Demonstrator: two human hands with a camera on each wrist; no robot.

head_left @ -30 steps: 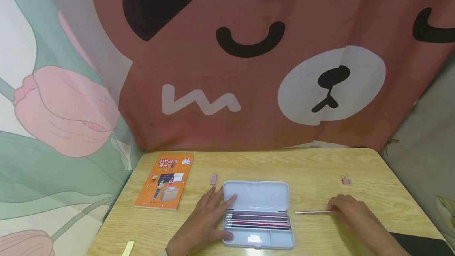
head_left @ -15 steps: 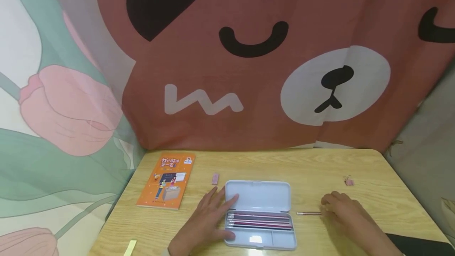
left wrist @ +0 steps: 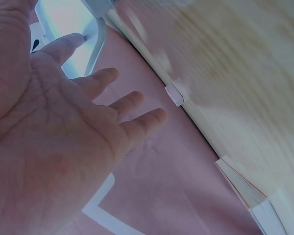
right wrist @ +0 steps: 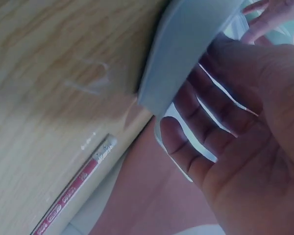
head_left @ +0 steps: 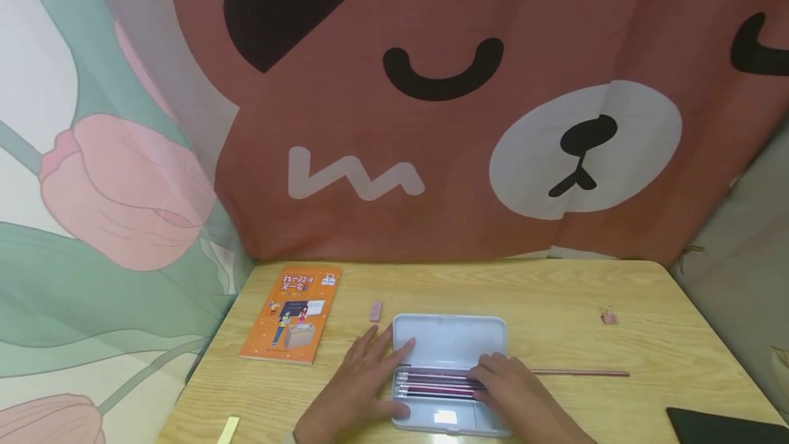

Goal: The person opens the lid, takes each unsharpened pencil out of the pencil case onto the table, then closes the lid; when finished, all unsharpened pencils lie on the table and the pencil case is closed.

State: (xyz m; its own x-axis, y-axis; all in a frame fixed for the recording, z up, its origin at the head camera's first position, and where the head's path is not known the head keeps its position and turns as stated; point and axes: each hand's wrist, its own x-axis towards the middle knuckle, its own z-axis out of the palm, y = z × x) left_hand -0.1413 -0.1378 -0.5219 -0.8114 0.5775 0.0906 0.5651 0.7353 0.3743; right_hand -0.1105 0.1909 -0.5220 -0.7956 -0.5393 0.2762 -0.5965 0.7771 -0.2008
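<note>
Left hand [head_left: 357, 389] lying flat, fingers spread, steadying the open pencil case [head_left: 450, 341]. Right hand [head_left: 511, 389], fingers relaxed, resting on pencils [head_left: 431, 384] inside; a loose pencil [head_left: 579, 373] lying just right.

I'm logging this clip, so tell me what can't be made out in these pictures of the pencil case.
- Head view: the right hand covers the right ends of the pencils in the pencil case; whether it grips one is hidden.
- Head view: the book cover text and the small pink clip are too small to read.
- Left wrist view: the left hand fills the frame; the table is blurred.
</note>
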